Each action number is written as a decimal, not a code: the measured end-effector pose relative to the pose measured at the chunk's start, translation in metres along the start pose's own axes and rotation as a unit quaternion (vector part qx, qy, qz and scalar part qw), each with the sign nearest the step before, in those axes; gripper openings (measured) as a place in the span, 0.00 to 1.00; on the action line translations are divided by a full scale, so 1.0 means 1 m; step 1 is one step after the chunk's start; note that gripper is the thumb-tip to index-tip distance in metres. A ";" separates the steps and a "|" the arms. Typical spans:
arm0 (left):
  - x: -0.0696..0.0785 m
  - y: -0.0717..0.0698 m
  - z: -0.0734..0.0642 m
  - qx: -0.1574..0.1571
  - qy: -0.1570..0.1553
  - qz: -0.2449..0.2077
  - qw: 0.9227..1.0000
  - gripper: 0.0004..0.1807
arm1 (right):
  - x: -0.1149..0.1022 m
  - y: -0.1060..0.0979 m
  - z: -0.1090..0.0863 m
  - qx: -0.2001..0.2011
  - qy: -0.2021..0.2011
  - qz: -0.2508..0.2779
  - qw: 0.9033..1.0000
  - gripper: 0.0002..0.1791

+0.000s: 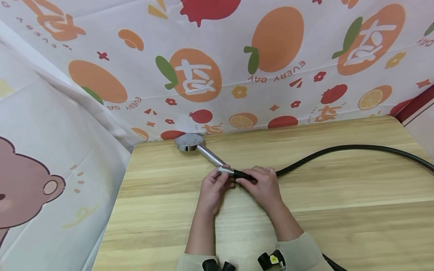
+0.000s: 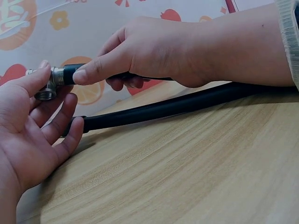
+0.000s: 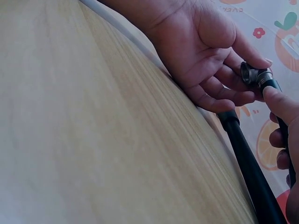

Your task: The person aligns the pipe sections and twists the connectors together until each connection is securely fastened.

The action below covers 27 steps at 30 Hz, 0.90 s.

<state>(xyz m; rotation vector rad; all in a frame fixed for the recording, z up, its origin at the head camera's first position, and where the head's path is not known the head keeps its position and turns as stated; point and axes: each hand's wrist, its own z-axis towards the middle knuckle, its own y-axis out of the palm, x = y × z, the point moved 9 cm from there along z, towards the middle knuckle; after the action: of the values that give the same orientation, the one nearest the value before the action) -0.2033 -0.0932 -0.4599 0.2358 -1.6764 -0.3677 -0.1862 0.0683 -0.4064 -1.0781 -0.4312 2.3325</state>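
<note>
A silver metal fitting (image 1: 225, 171) with a threaded side opening sits on the end of a black hose (image 2: 70, 73). My left hand (image 1: 211, 190) pinches the fitting between thumb and fingers. Close beside it, my right hand (image 1: 262, 186) grips the black hose just behind the fitting, thumb along the top. A chrome shower head (image 1: 189, 142) lies on the table beyond the hands, its handle (image 1: 211, 155) pointing toward them. Below the held end, another length of black hose (image 2: 163, 109) with a collar runs behind the left fingers, which hide its tip.
The wooden table (image 1: 162, 222) meets a fruit-printed cloth (image 1: 234, 109) along its far edge. From behind the right hand the hose (image 1: 339, 147) arcs off to the right. A white cloth with a bear print (image 1: 30, 192) hangs at the left.
</note>
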 end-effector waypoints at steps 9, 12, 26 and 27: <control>0.002 0.006 0.000 -0.030 0.006 -0.006 1.000 0.17 | -0.001 -0.002 0.001 -0.011 0.001 -0.009 1.000 0.14; 0.002 0.006 0.001 -0.036 0.007 -0.004 0.999 0.17 | -0.003 -0.002 0.002 -0.015 -0.001 -0.012 1.000 0.13; 0.001 0.004 -0.001 -0.032 0.003 -0.024 0.999 0.19 | -0.007 -0.003 0.002 -0.004 -0.005 -0.020 1.000 0.13; 0.001 0.003 -0.001 -0.031 0.003 -0.025 0.999 0.19 | -0.007 -0.003 0.002 -0.003 -0.005 -0.020 1.000 0.13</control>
<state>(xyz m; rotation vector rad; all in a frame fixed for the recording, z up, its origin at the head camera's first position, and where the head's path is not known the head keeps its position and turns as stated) -0.2020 -0.0906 -0.4576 0.2326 -1.6529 -0.4549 -0.1826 0.0669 -0.3996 -1.0508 -0.4607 2.3037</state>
